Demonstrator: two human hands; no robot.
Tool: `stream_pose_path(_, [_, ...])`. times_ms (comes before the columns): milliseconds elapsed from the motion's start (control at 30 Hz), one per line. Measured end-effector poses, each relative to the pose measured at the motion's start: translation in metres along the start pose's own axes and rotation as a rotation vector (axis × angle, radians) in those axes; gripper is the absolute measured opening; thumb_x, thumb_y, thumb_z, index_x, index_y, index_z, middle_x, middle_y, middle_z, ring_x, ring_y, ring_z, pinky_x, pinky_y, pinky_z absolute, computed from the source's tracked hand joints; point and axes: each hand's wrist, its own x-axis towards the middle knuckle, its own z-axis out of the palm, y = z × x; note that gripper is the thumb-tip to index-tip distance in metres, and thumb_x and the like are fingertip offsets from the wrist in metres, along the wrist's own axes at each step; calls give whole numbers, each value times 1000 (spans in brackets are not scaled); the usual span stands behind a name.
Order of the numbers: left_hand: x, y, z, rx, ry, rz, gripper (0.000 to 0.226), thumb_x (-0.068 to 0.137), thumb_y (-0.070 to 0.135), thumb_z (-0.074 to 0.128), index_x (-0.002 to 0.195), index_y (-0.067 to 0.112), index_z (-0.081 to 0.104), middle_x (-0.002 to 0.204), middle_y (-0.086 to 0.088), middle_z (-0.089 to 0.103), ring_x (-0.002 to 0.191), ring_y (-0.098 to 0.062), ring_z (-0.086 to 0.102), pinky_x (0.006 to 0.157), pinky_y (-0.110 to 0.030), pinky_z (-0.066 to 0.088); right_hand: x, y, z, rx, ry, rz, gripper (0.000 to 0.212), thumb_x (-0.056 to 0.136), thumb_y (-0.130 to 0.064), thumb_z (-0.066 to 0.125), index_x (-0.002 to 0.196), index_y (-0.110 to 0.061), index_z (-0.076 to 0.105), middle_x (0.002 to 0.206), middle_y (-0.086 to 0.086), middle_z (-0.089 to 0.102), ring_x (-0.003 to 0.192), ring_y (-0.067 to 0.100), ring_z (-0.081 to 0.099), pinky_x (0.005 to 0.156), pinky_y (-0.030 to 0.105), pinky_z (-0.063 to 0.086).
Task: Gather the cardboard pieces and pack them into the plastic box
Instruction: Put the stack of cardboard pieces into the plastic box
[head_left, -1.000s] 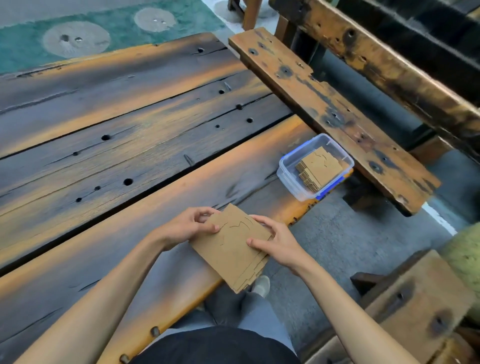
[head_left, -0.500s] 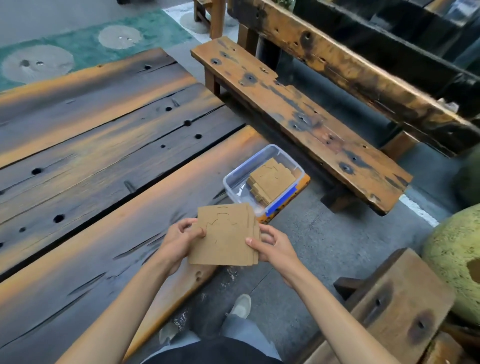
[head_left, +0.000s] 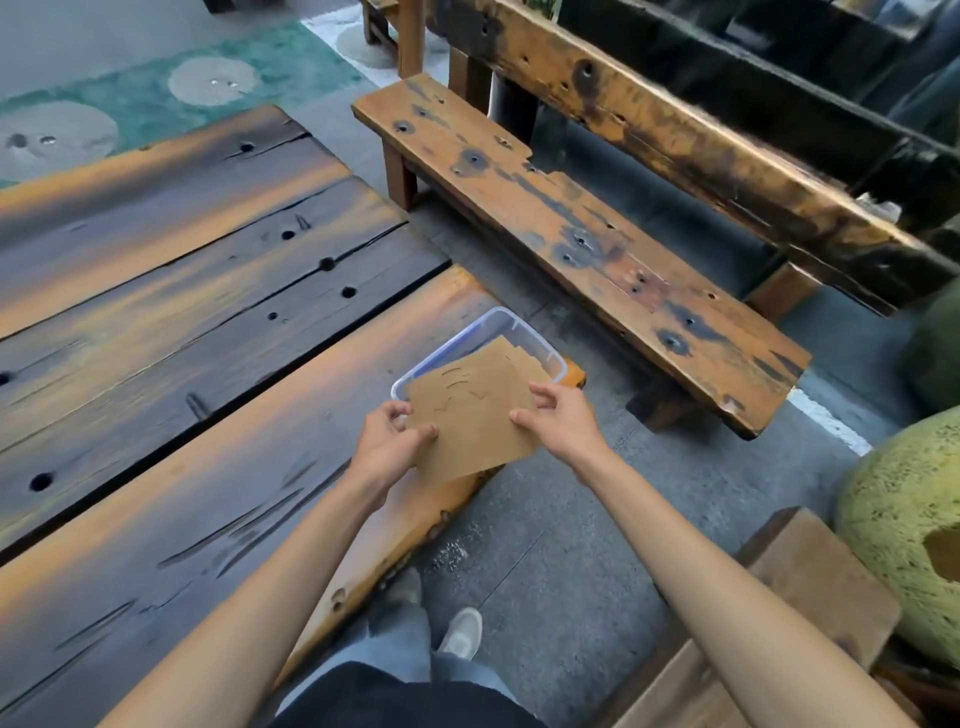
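A stack of brown cardboard pieces (head_left: 475, 415) with cut outlines is held flat between both hands. My left hand (head_left: 392, 441) pinches its near-left edge and my right hand (head_left: 558, 421) grips its right edge. The stack hovers over the near part of the clear plastic box (head_left: 478, 332) with a blue rim, which stands at the right end of the wooden table (head_left: 208, 415). More cardboard pieces (head_left: 524, 358) lie inside the box, mostly hidden by the held stack.
A worn wooden bench (head_left: 571, 239) runs diagonally beyond the box, with a dark beam (head_left: 701, 140) behind it. A green-yellow rounded object (head_left: 909, 525) and a wooden block (head_left: 810, 587) sit at the right. My shoes (head_left: 460, 634) stand on the grey floor.
Both hands have carried the cardboard stack forward and right, from the table edge to over the plastic box. The view has shifted too.
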Motion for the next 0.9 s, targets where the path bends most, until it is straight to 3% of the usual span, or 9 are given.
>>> stream_pose_path(67, [16, 10, 9, 31, 26, 45, 29, 89, 7, 72, 93, 23, 47, 110, -17, 74, 84, -23, 69, 71, -36, 56, 20, -12, -5, -67, 13, -27, 60, 86, -13, 80, 141, -7, 57, 128, 9, 68, 109, 19, 65, 98, 29, 51])
stream_pose_path(167, [41, 23, 21, 113, 47, 60, 24, 92, 13, 69, 99, 23, 49, 117, -13, 71, 102, -28, 69, 85, -43, 59, 52, -29, -9, -188, 10, -67, 58, 86, -14, 80, 140, -10, 59, 127, 5, 70, 110, 19, 67, 100, 30, 52])
stream_pose_path(300, [72, 29, 39, 212, 42, 14, 30, 94, 18, 68, 118, 13, 50, 122, -11, 64, 110, -30, 64, 95, -45, 56, 94, -41, -10, -354, 13, -46, 53, 88, -16, 78, 138, -13, 61, 130, 5, 70, 121, 23, 64, 110, 40, 47])
stream_pose_path(433, [91, 25, 51, 284, 13, -42, 35, 94, 18, 66, 124, 9, 52, 124, -12, 65, 115, -31, 63, 102, -46, 52, 124, -39, -10, -557, -44, -29, 37, 91, -22, 72, 127, -17, 67, 125, 8, 71, 121, 29, 62, 104, 43, 50])
stream_pose_path(667, [109, 11, 67, 479, -47, -71, 41, 95, 26, 60, 130, 7, 50, 128, -12, 63, 119, -33, 60, 98, -39, 49, 151, -25, -3, -840, -91, 51, 23, 91, -29, 60, 113, -22, 64, 117, 8, 67, 108, 35, 64, 89, 47, 54])
stream_pose_path(733, [113, 11, 71, 565, -43, -77, 34, 95, 28, 58, 119, 5, 55, 118, -14, 65, 109, -33, 62, 91, -39, 51, 153, -29, -1, -893, -87, 64, 23, 93, -26, 56, 114, -20, 62, 120, 10, 65, 111, 37, 63, 90, 48, 53])
stream_pose_path(800, [116, 13, 75, 658, -62, -83, 23, 95, 28, 56, 87, 6, 57, 92, -15, 64, 87, -30, 61, 74, -37, 51, 155, -30, 3, -940, -102, 77, 25, 95, -22, 51, 117, -16, 61, 126, 12, 63, 115, 37, 62, 91, 46, 51])
stream_pose_path(900, [120, 12, 77, 754, -98, -80, 40, 93, 31, 55, 61, 12, 45, 76, -16, 58, 86, -31, 59, 61, -32, 40, 157, -30, 7, -958, -112, 91, 29, 95, -17, 47, 121, -12, 60, 130, 14, 62, 119, 37, 61, 91, 42, 49])
